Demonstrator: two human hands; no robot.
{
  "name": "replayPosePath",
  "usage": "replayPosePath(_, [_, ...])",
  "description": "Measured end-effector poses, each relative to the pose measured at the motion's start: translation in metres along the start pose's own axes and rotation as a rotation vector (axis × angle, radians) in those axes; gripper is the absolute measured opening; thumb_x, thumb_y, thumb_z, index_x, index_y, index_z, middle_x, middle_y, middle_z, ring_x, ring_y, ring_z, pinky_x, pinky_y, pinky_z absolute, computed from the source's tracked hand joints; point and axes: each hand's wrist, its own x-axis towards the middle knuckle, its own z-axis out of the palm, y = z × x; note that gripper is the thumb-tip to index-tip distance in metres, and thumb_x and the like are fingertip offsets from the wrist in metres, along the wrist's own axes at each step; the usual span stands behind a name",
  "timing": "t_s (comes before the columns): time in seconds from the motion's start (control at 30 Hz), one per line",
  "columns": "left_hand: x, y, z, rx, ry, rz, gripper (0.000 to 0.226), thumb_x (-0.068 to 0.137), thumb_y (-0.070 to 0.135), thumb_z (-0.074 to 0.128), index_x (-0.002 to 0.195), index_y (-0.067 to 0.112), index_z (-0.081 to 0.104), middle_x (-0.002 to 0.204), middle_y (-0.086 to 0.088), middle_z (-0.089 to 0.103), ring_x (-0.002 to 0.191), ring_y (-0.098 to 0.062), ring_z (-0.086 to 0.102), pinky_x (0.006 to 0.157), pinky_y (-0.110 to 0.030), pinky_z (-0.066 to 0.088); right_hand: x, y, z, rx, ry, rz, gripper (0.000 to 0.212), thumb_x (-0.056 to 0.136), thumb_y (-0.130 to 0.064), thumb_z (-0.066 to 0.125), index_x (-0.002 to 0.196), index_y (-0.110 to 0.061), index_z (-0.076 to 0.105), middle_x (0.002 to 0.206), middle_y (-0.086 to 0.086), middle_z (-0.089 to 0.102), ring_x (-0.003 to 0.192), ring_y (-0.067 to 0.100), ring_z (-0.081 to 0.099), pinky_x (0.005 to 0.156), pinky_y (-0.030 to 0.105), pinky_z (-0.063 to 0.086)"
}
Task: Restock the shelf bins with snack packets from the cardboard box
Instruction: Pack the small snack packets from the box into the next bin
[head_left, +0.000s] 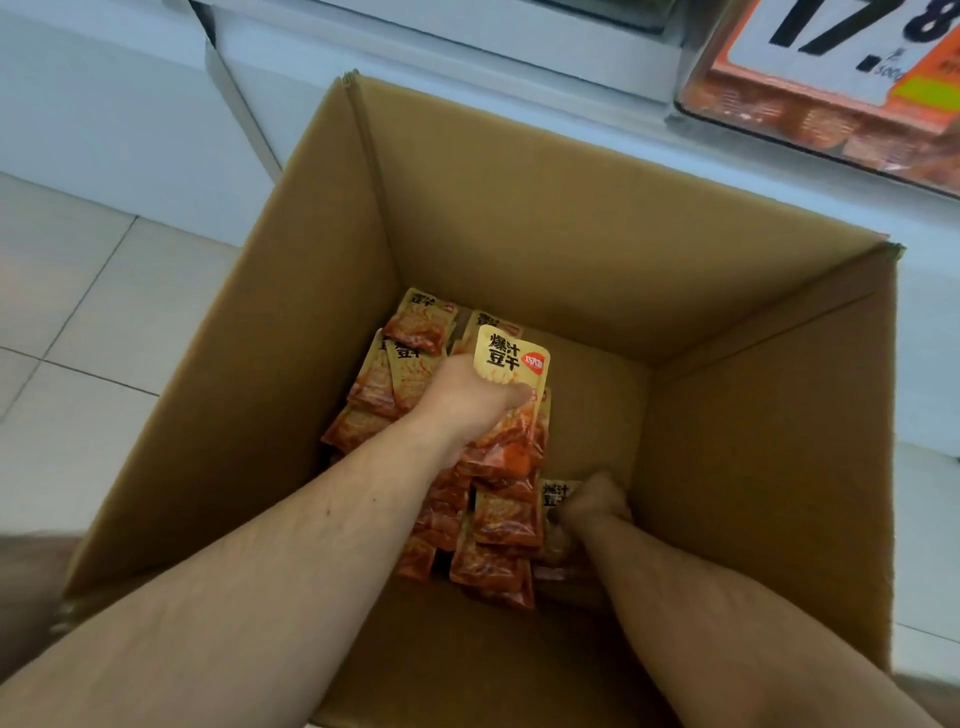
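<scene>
An open cardboard box (519, 218) stands on pale floor tiles (67, 291). Snack packets (498, 525) are heaped along its left and near floor. The left hand (467, 400) grips a bunch of packets, one yellow packet (511, 358) upright. At near right, the right hand (595, 506) pinches another packet (555, 493), fingers shadowed. Far right, a price sign (831, 47) is cut off.

Pretty soft, even light on my feed; box interior (519, 249) sits shaded, edges warp, price sign (831, 41) blurs.
</scene>
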Motion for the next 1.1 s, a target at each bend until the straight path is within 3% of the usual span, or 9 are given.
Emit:
replayPosePath(0.17, [-0.002,0.002,-0.001,-0.029,0.034,-0.011,0.020,0.086,0.008,0.067,0.104,0.016,0.068,0.098,0.000,0.071,0.087,-0.012,0.064,0.065,-0.023,0.045,-0.019,-0.012,-0.040,-0.110,0.024,-0.087,0.018,0.089,-0.013,0.063,0.106,-0.008,0.069,0.115,0.009,0.069,0.105,0.025,0.067,0.074,0.028,0.054])
replayPosePath(0.33, [-0.010,0.014,-0.003,-0.045,0.020,0.024,0.024,0.086,0.004,0.069,0.108,0.013,0.069,0.101,-0.004,0.073,0.091,-0.020,0.069,0.076,-0.032,0.055,-0.069,-0.038,-0.142,-0.240,0.233,-0.304,0.023,0.086,-0.018,0.067,0.108,-0.013,0.067,0.112,0.009,0.067,0.103,0.028,0.065,0.078,0.032,0.053])
replayPosePath(0.47, [-0.028,0.030,-0.004,-0.113,-0.041,0.100,0.019,0.091,0.008,0.067,0.109,0.015,0.066,0.100,-0.003,0.075,0.086,-0.019,0.073,0.062,-0.031,0.056,-0.127,-0.041,-0.227,-0.167,0.279,-0.527,0.028,0.080,-0.022,0.076,0.105,-0.012,0.068,0.104,0.006,0.069,0.098,0.026,0.066,0.077,0.030,0.053])
replayPosePath(0.57, [-0.046,0.042,0.000,-0.188,-0.148,0.150,0.017,0.096,0.008,0.060,0.110,0.013,0.066,0.096,-0.005,0.077,0.083,-0.021,0.075,0.062,-0.033,0.057,-0.178,-0.026,-0.270,0.134,0.199,-0.613,0.020,0.082,-0.016,0.077,0.096,-0.012,0.064,0.094,0.008,0.071,0.081,0.020,0.066,0.057,0.028,0.049])
replayPosePath(0.63, [-0.060,0.052,0.006,-0.266,-0.220,0.171,0.016,0.099,0.011,0.055,0.111,0.011,0.066,0.092,-0.005,0.077,0.081,-0.021,0.075,0.060,-0.033,0.057,-0.200,-0.014,-0.283,0.271,0.111,-0.640,0.014,0.085,-0.012,0.073,0.092,-0.013,0.061,0.089,0.013,0.071,0.062,0.017,0.054,0.044,0.025,0.030])
replayPosePath(0.73, [-0.082,0.063,0.016,-0.337,-0.359,0.157,0.030,0.103,0.034,0.047,0.112,0.014,0.068,0.098,-0.007,0.077,0.086,-0.025,0.074,0.069,-0.038,0.058,-0.219,-0.002,-0.281,0.411,-0.012,-0.659,0.009,0.089,-0.011,0.069,0.090,-0.012,0.060,0.075,0.011,0.067,0.049,0.013,0.035,0.045,0.027,0.018])
replayPosePath(0.83, [-0.096,0.066,0.024,-0.304,-0.501,0.219,0.035,0.100,0.041,0.049,0.120,0.016,0.065,0.109,-0.007,0.074,0.101,-0.025,0.071,0.090,-0.045,0.055,-0.227,-0.001,-0.274,0.451,-0.022,-0.673,0.009,0.090,-0.010,0.067,0.086,-0.012,0.060,0.064,0.003,0.063,0.041,0.009,0.037,0.044,0.025,0.021])
replayPosePath(0.97, [-0.103,0.070,0.033,-0.132,-0.447,0.495,0.030,0.091,0.010,0.069,0.119,0.016,0.061,0.105,-0.001,0.075,0.098,-0.017,0.071,0.084,-0.037,0.056,-0.232,-0.005,-0.273,0.532,0.038,-0.685,0.006,0.092,-0.010,0.065,0.089,-0.010,0.060,0.068,0.007,0.063,0.039,0.008,0.039,0.042,0.023,0.027])
replayPosePath(1.1, [-0.108,0.075,0.038,-0.066,-0.403,0.582,0.038,0.087,0.008,0.073,0.121,0.016,0.060,0.110,-0.002,0.073,0.103,-0.020,0.070,0.090,-0.043,0.056,-0.230,0.002,-0.277,0.556,0.094,-0.671,0.014,0.089,-0.015,0.069,0.098,-0.006,0.062,0.083,0.018,0.071,0.048,0.013,0.045,0.048,0.026,0.036])
